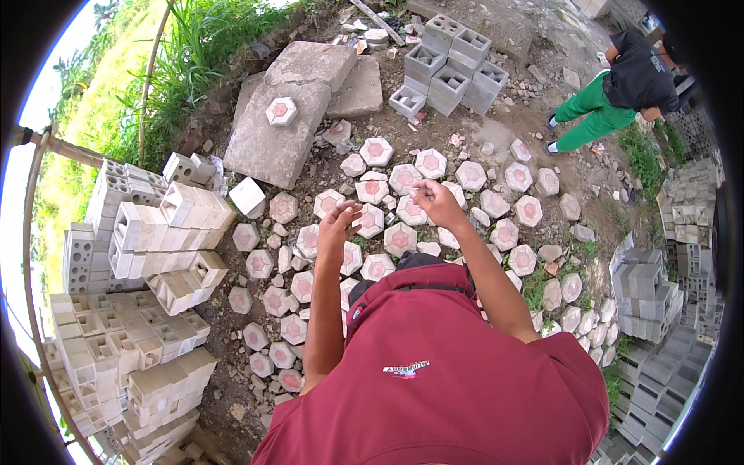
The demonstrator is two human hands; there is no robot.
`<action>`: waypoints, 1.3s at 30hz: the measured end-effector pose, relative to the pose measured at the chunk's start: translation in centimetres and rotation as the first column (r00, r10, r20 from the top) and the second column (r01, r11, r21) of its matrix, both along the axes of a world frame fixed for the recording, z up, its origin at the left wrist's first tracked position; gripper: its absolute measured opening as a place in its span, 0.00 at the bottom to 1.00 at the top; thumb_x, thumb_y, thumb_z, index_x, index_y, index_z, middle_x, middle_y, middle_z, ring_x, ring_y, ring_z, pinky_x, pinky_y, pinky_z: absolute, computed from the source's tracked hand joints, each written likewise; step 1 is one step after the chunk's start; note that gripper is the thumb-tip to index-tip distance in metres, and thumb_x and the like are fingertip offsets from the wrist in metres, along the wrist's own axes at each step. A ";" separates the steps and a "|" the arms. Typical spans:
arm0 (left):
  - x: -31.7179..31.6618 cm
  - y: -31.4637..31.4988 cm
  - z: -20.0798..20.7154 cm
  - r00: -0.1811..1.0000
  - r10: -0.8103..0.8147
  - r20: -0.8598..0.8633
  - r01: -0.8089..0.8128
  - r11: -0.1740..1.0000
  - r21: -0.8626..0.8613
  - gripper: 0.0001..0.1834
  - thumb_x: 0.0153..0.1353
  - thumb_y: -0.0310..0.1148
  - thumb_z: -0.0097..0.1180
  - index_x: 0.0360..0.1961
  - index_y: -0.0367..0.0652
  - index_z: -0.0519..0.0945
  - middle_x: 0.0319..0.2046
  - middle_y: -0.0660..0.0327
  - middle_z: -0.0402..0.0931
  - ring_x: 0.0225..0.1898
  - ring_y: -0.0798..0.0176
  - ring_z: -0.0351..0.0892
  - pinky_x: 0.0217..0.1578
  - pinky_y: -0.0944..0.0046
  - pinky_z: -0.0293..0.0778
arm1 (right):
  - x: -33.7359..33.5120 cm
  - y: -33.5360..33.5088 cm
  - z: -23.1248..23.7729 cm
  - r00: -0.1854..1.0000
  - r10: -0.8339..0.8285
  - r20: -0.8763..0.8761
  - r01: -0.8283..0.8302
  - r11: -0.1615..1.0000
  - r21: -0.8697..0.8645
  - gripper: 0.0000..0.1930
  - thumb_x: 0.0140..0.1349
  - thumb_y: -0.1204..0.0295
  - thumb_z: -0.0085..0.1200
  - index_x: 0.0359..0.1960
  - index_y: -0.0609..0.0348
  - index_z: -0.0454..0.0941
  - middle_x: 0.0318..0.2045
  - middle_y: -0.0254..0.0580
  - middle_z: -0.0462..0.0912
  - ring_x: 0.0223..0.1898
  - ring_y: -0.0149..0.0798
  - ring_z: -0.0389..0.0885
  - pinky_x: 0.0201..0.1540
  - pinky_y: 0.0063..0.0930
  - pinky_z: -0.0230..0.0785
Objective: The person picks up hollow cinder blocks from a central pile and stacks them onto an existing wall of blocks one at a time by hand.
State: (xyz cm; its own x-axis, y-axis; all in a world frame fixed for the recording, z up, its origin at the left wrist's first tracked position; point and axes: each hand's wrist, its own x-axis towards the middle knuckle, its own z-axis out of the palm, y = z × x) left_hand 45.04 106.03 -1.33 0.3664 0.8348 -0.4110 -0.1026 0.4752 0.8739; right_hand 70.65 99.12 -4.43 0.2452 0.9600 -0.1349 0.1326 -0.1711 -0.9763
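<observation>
My left hand (339, 223) is raised in front of my chest, fingers loosely curled and apart, holding nothing. My right hand (434, 198) is lifted a little farther out, fingers bent with the tips close together; nothing shows in it. Below both hands the ground is laid with several hexagonal paving blocks (400, 237), grey with pink centres, set side by side in rough rows. One more hexagonal block (280, 111) rests on a flat concrete slab (273, 138) farther out. My red shirt (434, 372) fills the lower middle.
Stacks of pale hollow concrete blocks (147, 256) stand at my left, grey ones (448, 66) at the far middle and more (647, 291) at my right. A person in green trousers (612, 97) bends over at the far right. Grass borders the far left.
</observation>
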 end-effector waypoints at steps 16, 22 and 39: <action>14.8 27.0 -3.3 0.974 -0.227 0.008 0.226 0.967 -0.114 0.16 0.67 0.36 0.49 0.52 0.40 0.75 0.49 0.57 0.79 0.51 0.63 0.77 0.49 0.59 0.74 | 11.8 20.3 -3.9 0.983 -0.181 -0.023 0.173 0.964 -0.203 0.17 0.62 0.63 0.59 0.45 0.65 0.77 0.34 0.41 0.83 0.37 0.31 0.80 0.42 0.27 0.73; 19.9 39.7 -2.9 0.923 -0.384 -0.003 0.384 0.922 -0.055 0.18 0.66 0.37 0.51 0.52 0.39 0.75 0.49 0.57 0.78 0.51 0.62 0.76 0.50 0.60 0.71 | 14.4 26.7 -5.2 0.891 -0.445 -0.097 0.389 0.854 -0.346 0.16 0.63 0.64 0.58 0.46 0.63 0.77 0.34 0.37 0.83 0.34 0.29 0.80 0.37 0.23 0.71; 36.5 60.6 -6.1 0.780 -0.610 -0.140 0.586 0.790 -0.181 0.16 0.67 0.38 0.51 0.51 0.41 0.76 0.49 0.56 0.79 0.51 0.61 0.76 0.51 0.59 0.71 | 25.8 40.2 -9.6 0.697 -0.707 -0.119 0.607 0.670 -0.429 0.18 0.63 0.62 0.59 0.47 0.63 0.76 0.31 0.38 0.84 0.31 0.28 0.80 0.33 0.22 0.70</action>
